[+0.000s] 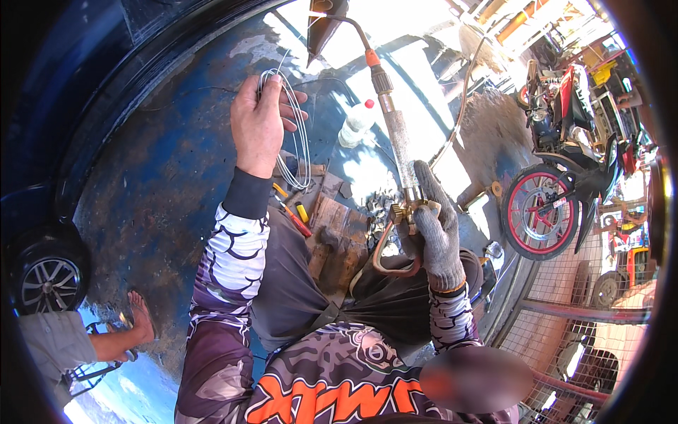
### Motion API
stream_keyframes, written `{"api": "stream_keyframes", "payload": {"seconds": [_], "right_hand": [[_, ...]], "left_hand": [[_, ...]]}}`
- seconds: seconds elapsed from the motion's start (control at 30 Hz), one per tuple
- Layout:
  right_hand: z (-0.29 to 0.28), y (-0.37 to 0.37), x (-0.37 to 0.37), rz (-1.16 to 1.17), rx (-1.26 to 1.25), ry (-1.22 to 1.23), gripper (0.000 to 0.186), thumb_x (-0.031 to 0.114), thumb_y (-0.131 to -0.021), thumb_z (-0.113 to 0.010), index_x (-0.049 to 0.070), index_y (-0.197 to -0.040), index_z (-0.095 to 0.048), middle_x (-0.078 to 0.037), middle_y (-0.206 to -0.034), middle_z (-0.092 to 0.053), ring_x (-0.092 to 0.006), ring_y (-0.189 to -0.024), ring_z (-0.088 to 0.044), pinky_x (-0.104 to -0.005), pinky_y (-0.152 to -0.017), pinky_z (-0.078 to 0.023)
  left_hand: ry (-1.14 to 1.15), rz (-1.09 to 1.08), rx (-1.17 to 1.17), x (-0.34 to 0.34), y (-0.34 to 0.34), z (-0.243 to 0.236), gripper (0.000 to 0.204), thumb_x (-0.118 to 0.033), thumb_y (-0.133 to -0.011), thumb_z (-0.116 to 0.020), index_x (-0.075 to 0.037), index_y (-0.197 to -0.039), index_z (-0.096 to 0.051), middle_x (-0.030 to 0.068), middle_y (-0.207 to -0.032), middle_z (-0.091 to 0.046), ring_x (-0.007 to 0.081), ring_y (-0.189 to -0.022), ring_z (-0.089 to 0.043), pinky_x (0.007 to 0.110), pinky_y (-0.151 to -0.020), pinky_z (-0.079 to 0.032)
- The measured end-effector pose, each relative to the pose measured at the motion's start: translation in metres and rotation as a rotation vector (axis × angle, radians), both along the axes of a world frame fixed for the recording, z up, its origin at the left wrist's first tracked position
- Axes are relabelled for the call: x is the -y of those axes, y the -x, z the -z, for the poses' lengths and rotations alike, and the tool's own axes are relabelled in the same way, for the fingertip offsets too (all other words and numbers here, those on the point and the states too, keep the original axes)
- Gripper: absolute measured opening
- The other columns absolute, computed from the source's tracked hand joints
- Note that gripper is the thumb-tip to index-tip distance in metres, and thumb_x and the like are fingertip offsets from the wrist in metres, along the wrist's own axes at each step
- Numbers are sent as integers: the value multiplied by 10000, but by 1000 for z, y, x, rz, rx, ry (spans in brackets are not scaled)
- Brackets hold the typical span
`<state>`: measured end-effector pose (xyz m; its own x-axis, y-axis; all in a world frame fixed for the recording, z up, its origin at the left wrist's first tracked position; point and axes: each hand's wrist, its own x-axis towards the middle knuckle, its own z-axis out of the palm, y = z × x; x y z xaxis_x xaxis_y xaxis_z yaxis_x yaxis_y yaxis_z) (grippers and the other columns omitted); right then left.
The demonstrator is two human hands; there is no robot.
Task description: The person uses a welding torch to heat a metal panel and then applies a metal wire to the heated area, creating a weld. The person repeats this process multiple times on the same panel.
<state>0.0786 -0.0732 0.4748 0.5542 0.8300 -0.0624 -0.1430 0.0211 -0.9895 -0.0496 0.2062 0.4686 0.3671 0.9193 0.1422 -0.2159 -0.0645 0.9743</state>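
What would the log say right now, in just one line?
left grip: bare, holding looped wire | right grip: gloved, holding torch-like tool | nearby: red-capped bottle, motorcycle

Between the left hand (pixel 260 131) and right hand (pixel 439 237), a passage opens over the floor (pixel 162 169), hemmed by the coiled wire (pixel 304 141) and gas torch (pixel 399 141); a plastic bottle (pixel 355 127) obstructs it low down. Leftward, bare floor reaches toward the dark vehicle (pixel 49 141).
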Motion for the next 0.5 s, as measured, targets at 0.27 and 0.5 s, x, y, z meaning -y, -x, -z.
{"api": "stream_keyframes", "payload": {"seconds": [0.27, 0.5], "right_hand": [[-5, 2, -1, -24, -16, -12, 669, 146, -986, -590, -8, -1590, -347, -117, -983, -709, -48, -541, -557, -185, -452, -417], [-5, 4, -3, 27, 19, 7, 688, 141, -960, -600, -19, -1583, -358, -100, -951, -698, -47, -547, -545, -192, -480, -429]], "left_hand": [[7, 2, 6, 1, -1, -1, 225, -213, -1093, -498, -22, -1035, -601, 149, -877, -770, 155, -626, -736, 214, -469, -513], [1, -2, -8, 1, -1, -1, 227, -217, -1095, -498, -24, -1046, -607, 149, -879, -770, 153, -626, -735, 211, -468, -514]]}}
